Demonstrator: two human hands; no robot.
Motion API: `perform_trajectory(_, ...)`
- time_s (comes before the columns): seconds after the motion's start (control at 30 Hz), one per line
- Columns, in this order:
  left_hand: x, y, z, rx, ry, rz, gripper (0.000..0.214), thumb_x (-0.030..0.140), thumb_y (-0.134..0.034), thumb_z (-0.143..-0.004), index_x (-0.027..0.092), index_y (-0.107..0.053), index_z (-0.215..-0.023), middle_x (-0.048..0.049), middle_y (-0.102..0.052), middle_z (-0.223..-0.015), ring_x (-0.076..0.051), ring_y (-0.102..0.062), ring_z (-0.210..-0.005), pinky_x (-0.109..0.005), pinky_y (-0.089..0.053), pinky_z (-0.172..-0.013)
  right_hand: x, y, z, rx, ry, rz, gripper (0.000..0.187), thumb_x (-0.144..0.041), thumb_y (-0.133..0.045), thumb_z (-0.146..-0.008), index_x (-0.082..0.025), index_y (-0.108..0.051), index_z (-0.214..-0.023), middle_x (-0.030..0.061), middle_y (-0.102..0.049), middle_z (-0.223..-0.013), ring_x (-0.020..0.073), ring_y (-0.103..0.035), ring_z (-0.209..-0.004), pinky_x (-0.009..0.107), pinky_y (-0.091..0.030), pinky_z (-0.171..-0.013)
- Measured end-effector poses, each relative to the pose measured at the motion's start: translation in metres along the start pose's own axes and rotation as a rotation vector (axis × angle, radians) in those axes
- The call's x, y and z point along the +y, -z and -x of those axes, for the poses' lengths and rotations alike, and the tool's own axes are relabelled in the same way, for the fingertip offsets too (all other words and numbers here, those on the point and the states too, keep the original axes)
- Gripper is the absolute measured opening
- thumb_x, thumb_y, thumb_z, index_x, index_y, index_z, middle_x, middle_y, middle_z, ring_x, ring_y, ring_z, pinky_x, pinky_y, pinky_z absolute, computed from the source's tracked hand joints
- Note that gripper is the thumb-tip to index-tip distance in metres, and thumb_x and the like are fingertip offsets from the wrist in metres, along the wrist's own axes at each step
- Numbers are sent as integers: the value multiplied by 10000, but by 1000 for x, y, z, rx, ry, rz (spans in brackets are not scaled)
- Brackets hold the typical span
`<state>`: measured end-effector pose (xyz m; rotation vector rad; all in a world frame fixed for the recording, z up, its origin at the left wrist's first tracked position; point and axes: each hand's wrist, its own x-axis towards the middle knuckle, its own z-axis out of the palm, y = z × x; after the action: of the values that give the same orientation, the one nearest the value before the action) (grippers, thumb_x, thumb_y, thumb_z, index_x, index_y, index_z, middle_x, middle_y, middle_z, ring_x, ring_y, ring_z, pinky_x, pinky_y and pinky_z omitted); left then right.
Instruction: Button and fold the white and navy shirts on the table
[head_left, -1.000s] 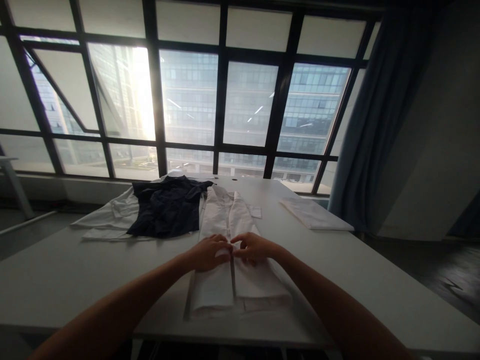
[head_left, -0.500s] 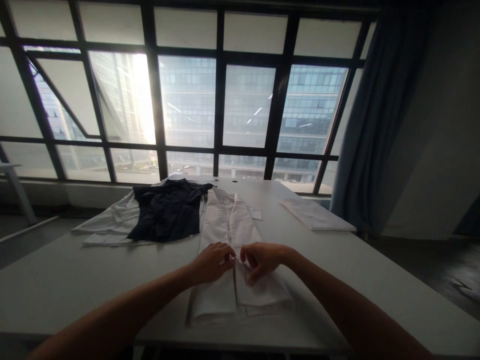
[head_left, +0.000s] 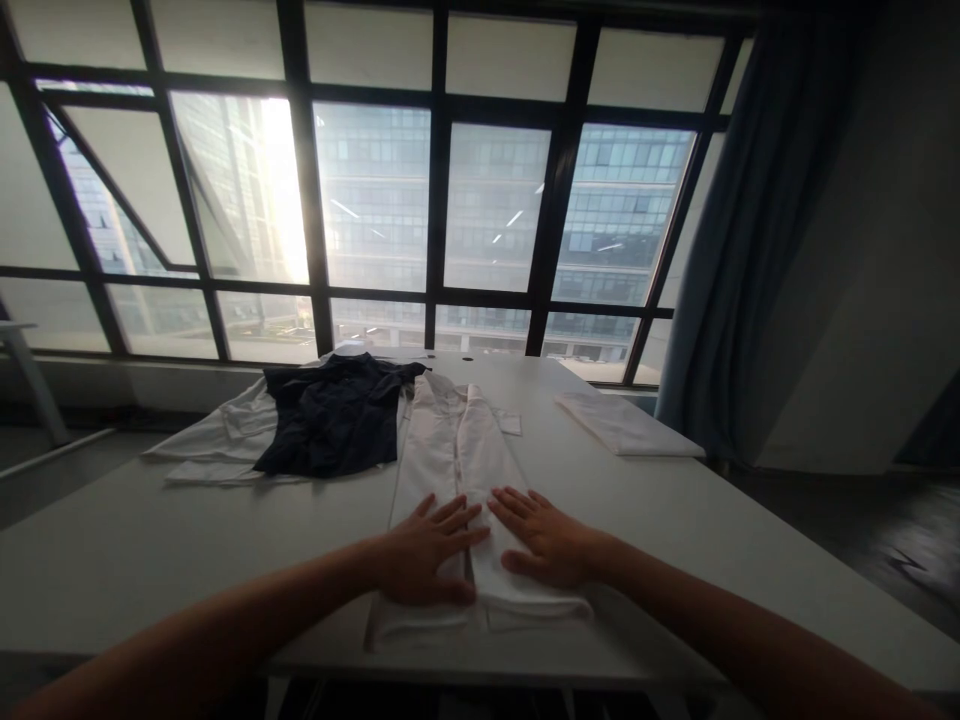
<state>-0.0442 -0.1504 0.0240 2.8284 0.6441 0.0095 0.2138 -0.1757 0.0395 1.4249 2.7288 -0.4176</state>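
A white collared garment, a shirt or coat (head_left: 491,450), lies lengthwise on the table before me, its collar at the far end and its sides folded in toward a middle gap. Across its near half, my left hand (head_left: 429,558) rests with spread fingers, partly over the gap. My right hand (head_left: 546,540) lies flat on the right-hand panel, fingers stretched forward. Neither hand grips the cloth. The hands are close together but apart, and they cover part of the fabric beneath. Toward me, the garment's lower edge shows slightly raised folds.
A dark navy garment (head_left: 337,420) lies to the left over white clothes (head_left: 217,435). On the right side of the white table (head_left: 645,540) is a folded white cloth (head_left: 626,425). Windows stand behind the table, and a blue curtain (head_left: 709,300) hangs at the right.
Both hands have gone from bent, pinching fingers at the middle gap to flat, spread palms on the garment. The cloth's near right edge has shifted slightly.
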Motion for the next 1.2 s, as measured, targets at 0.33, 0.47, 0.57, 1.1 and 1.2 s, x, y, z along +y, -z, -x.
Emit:
perform_trajectory(0.33, -45, 37, -8, 128, -79, 225, 508, 524, -334, -985, 253, -545, -1361, -71, -625, -1312, -221, -594, -1187, -354, -428, -1045, 30, 47, -62, 294, -40, 102, 513, -500, -513, -907, -164, -616, -1280, 139, -619, -1287, 286, -593, -1150, 393, -461, -972)
perform_trajectory(0.47, -117, 38, -48, 385, 218, -20, 586, 543, -376, -959, 158, -507, -1382, -149, -453, -1471, -285, -373, -1389, -444, -289, -1143, 61, 35, -122, 314, -143, 120, 669, -504, -482, -915, -114, -425, -1455, 145, -363, -1524, 273, -333, -1407, 381, -279, -1150)
perform_trajectory(0.57, -141, 21, -56, 175, 335, -78, 636, 564, -321, -966, 212, -335, -1496, -102, -244, -1584, -293, -193, -1465, -519, -196, -1161, 68, 17, -140, 224, -204, 91, 740, -568, -343, -949, -105, -283, -1522, 130, -212, -1586, 259, -181, -1467, 415, -163, -1190)
perform_trajectory(1.1, -191, 28, -99, 156, 386, -90, 666, 554, -365, -937, 132, -395, -1451, -173, -327, -1540, -285, -259, -1445, -432, -232, -1154, 101, 29, -169, 225, -263, 109, 685, -599, -365, -932, -155, -429, -1449, 132, -350, -1534, 274, -332, -1406, 410, -263, -1136)
perform_trajectory(1.2, -208, 37, -109, 231, 367, -53, 602, 520, -353, -948, 148, -468, -1407, -163, -436, -1480, -262, -354, -1403, -373, -265, -1143, 116, 33, -183, 273, -241, 116, 627, -595, -379, -932, -186, -508, -1390, 120, -411, -1502, 269, -382, -1376, 393, -278, -1126)
